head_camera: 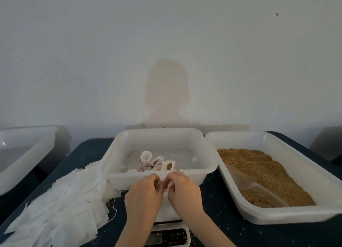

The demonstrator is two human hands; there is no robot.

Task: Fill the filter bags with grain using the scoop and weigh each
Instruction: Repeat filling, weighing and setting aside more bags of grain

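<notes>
Both hands meet just in front of the middle tub. The left hand (146, 191) and the right hand (182, 188) each curl their fingers round a small white filter bag (165, 184) and pinch it between them. The grip is tight on the bag's top edge. The bag is thin and soft, and most of it hides behind the fingers.

Right under the hands sits a white scale (167, 234) with a small screen and dark buttons.

The middle tub (159, 135) is clear plastic with round corners. It holds a few filled bags (157, 162) with strings, one showing brown grain inside.

The right tub (288, 216) is the same kind. It holds a heap of brown grain (259, 165), and a clear scoop (246, 182) lies in it.

A big pile of flat empty bags (61, 206) spreads to the left on the dark blue surface (220, 206). Another tub (24, 150) stands far left, apart from the others.
</notes>
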